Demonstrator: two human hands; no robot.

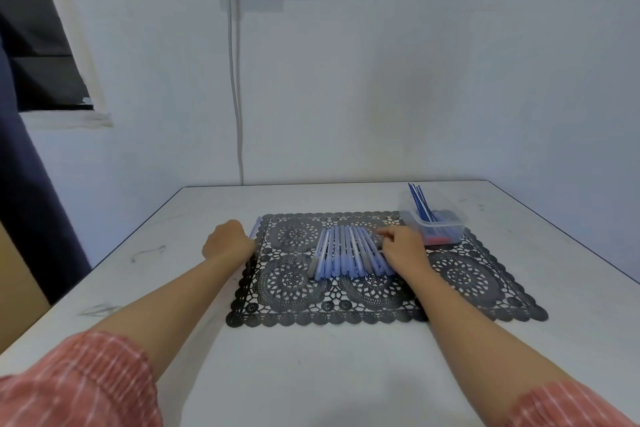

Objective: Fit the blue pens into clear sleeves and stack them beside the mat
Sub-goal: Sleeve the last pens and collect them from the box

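Left grip (228, 241) curls round a sleeved pen (255, 228) just beside the mat (460, 274) on the bench (311, 374), likely stacking it; right grip (401, 246) pinches a clear sleeve (372, 250) in the mat's row, next needing a blue pen (420, 204) from the tub (446, 229).

Mat (467, 281) on surface (311, 374) | pen row (346, 253) on mat, just left of right-hand fingers (387, 235) | tub (446, 230) beyond and right of those fingers, on mat's far corner | single pen (255, 227) beyond left hand (228, 241), at mat's left edge
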